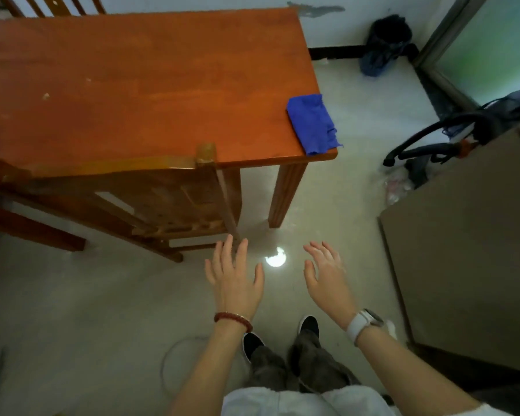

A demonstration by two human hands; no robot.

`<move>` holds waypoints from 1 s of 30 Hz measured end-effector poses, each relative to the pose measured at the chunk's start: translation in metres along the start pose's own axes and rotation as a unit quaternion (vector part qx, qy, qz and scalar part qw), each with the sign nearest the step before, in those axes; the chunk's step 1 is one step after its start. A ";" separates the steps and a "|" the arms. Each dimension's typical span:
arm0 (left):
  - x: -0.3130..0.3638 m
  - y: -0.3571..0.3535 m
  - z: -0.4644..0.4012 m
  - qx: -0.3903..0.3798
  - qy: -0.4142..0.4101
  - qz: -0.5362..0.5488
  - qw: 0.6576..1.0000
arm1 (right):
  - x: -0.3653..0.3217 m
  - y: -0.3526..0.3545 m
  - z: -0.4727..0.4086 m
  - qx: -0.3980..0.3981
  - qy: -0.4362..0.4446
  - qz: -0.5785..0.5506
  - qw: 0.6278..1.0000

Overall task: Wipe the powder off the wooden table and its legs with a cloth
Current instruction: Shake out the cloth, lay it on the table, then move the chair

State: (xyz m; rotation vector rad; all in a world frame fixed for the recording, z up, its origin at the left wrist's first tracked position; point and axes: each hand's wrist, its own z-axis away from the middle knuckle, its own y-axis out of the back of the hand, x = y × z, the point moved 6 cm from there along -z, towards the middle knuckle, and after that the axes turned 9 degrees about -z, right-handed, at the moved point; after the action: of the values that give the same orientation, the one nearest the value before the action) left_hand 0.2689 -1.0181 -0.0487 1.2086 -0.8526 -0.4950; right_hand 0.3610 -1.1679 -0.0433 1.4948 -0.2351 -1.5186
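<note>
- Looks like we're right at the start, wiping not yet begun. The cloth (312,124) sits on the table (138,85) at its near right corner, hanging over the edge a bit.
- Next I'd reach forward and right to grab it.
- Left hand (234,276) and right hand (327,273) hover palms-down over the floor, fingers spread, holding nothing.
</note>
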 end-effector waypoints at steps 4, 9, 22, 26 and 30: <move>0.058 -0.014 -0.014 -0.053 -0.055 -0.013 0.997 | 0.044 0.041 -0.001 0.014 -0.060 -0.006 0.998; 0.150 -0.010 -0.055 -0.061 -0.125 -0.028 0.990 | 0.091 0.099 -0.028 0.038 -0.108 -0.039 0.993; 0.365 -0.018 -0.187 -0.038 -0.172 -0.094 0.980 | 0.165 0.265 -0.186 0.033 -0.076 0.034 0.996; 0.392 -0.019 -0.233 -0.041 -0.143 -0.081 0.985 | 0.172 0.297 -0.237 0.019 -0.070 0.040 0.997; 0.402 -0.022 -0.299 -0.043 -0.106 -0.053 0.992 | 0.172 0.315 -0.301 0.005 -0.060 0.036 0.997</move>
State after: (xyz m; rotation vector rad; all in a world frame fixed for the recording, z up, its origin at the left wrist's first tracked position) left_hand 0.7503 -1.1411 0.0196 1.1389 -0.9398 -0.7492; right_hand 0.8044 -1.3145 -0.0058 1.3890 -0.3649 -1.5529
